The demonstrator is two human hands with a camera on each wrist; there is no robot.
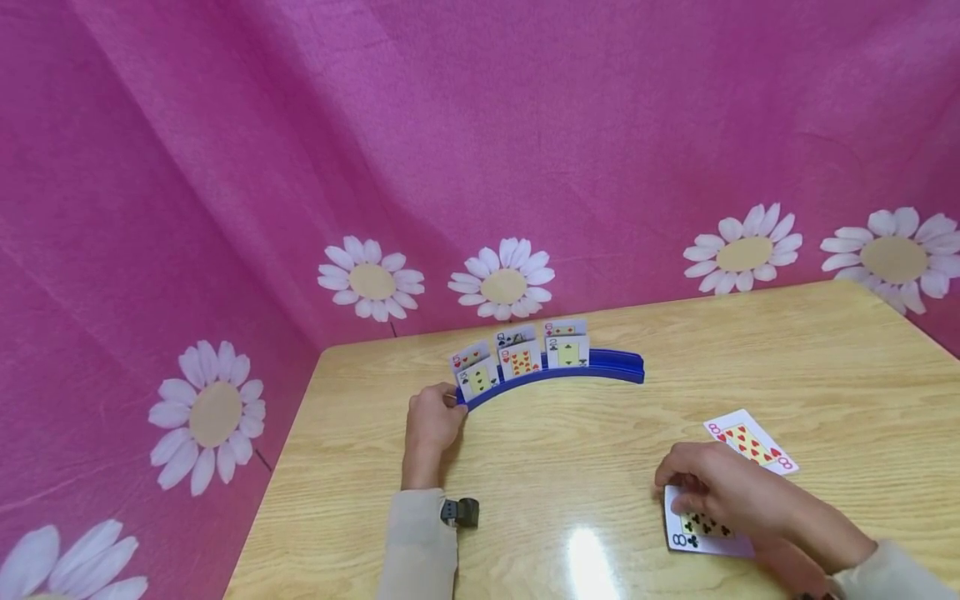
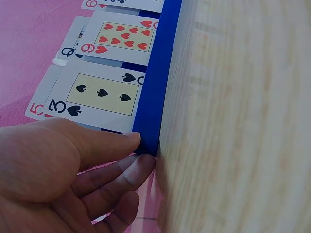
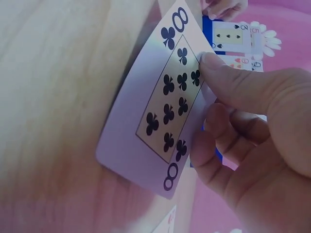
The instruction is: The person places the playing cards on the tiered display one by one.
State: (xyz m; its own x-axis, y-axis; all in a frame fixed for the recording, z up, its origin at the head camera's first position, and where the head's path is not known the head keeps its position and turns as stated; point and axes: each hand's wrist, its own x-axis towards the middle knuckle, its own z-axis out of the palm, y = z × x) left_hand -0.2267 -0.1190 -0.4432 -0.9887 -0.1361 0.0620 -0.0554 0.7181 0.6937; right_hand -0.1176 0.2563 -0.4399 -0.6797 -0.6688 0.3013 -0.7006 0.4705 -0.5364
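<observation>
A curved blue card holder [image 1: 617, 367] stands on the table with playing cards upright in two rows. In front are a three of spades [image 2: 104, 94], a nine of hearts [image 2: 121, 36] and a black two [image 1: 567, 352]; behind them a red five [image 1: 468, 355], a black queen [image 1: 513, 335] and a red six [image 1: 566, 327] are partly covered. My left hand [image 1: 433, 425] pinches the holder's left end between thumb and fingers. My right hand [image 1: 731, 487] holds an eight of clubs [image 3: 170, 97] by one long edge, thumb on its face. The card tilts above the table.
An eight of hearts [image 1: 750, 442] lies face up on the wooden table [image 1: 555, 467], just beyond my right hand and partly covered by it. A pink cloth [image 1: 600, 150] with white daisies hangs along the table's back and left edges.
</observation>
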